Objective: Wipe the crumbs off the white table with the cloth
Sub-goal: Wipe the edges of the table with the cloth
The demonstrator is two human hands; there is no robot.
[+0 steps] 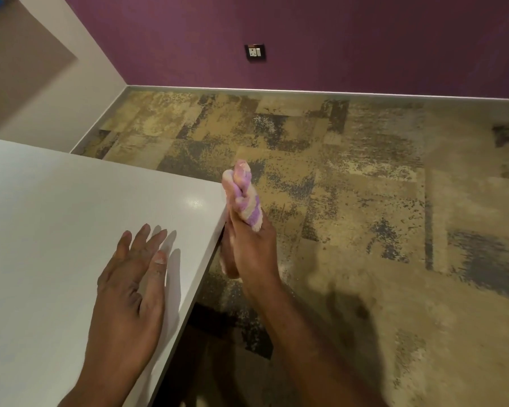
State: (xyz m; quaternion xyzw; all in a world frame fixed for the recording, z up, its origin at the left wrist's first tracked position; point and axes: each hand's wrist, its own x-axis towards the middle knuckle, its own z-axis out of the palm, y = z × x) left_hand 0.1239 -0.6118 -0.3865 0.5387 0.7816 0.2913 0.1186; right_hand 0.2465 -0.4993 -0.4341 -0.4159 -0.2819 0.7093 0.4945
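The white table [71, 207] fills the left half of the head view, its right edge running diagonally down the middle. My left hand [133, 280] lies flat on the tabletop near that edge, fingers spread, holding nothing. My right hand [247, 245] is just off the table's right edge, beside the corner, gripping a bunched purple and cream cloth [244, 195] that sticks up out of my fist over the floor. No crumbs can be made out on the visible tabletop.
Mottled tan and grey carpet [365, 201] spreads to the right of and beyond the table. A purple wall [335, 39] with a socket plate [255, 52] stands at the back, and a beige wall [56, 83] rises at the left.
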